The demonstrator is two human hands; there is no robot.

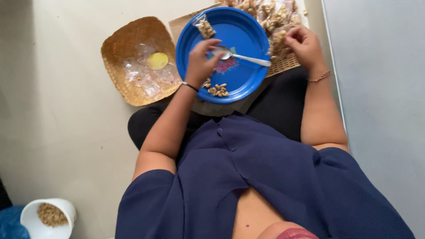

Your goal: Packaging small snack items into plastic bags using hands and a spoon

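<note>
Blue plastic fills the middle of the view: a round blue plate (239, 26) resting on the seated person's lap, with a small heap of peanuts (217, 90) near its lower rim and a little filled clear packet (205, 28) lying at its upper left edge. A metal spoon (243, 56) lies across the plate, its bowl under the left hand (201, 64). That hand hovers over the plate with the fingers curled together around the spoon's bowl end; whether they actually pinch it cannot be told. The right hand (304, 44) rests off the plate's right edge, its fingers bent and closed on one of the filled peanut packets (276, 20) piled on a flat woven tray (283, 66) that the plate partly covers. Left of the plate, touching its rim, sits a woven basket (116, 48) holding empty clear bags (141, 73) and a yellow lid-like disc (157, 60). Well apart, at the lower left corner, a white bucket (66, 208) holds more peanuts. The person's dark blue shirt (265, 177) blocks the lower view.
</note>
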